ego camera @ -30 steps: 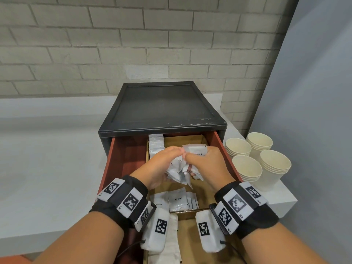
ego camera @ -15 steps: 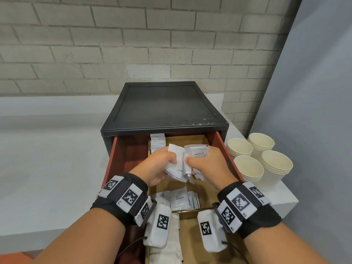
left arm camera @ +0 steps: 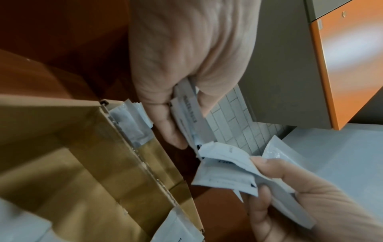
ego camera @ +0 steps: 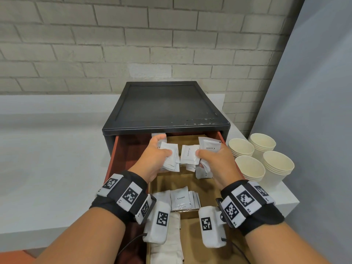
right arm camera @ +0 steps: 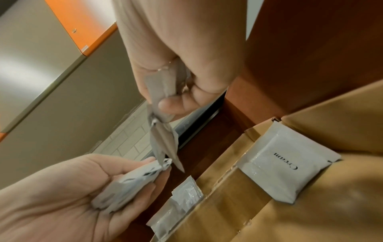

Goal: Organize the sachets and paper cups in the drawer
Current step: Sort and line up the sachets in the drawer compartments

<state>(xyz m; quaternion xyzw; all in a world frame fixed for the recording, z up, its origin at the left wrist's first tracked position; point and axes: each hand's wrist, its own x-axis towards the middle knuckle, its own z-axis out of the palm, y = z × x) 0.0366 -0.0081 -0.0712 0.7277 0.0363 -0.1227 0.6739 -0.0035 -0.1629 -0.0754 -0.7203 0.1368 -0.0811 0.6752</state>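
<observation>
Over the back of the open red-brown drawer (ego camera: pixel 129 149), my left hand (ego camera: pixel 162 152) grips a small stack of white sachets (ego camera: pixel 170 159). My right hand (ego camera: pixel 206 156) grips another bunch of "Cream" sachets (ego camera: pixel 190 154), fanned out and partly crumpled. A narrow gap separates the two bunches. In the left wrist view my left thumb and fingers pinch the sachet stack (left arm camera: pixel 190 117). In the right wrist view the right hand's sachets (right arm camera: pixel 161 131) hang down. More sachets (ego camera: pixel 180 199) lie in a nearer cardboard compartment. Stacks of paper cups (ego camera: pixel 261 159) stand on the counter to the right.
The drawer slides out of a black cabinet (ego camera: pixel 165 105) against a brick wall. Cardboard dividers (ego camera: pixel 192 180) split the drawer into compartments. White paper lies in the nearest compartment (ego camera: pixel 167 250). A white counter (ego camera: pixel 47 168) runs left; a grey wall stands close on the right.
The hands held one bundle of sachets together. They have since drawn apart, each keeping part of it, and the left hand has moved toward the back left of the drawer.
</observation>
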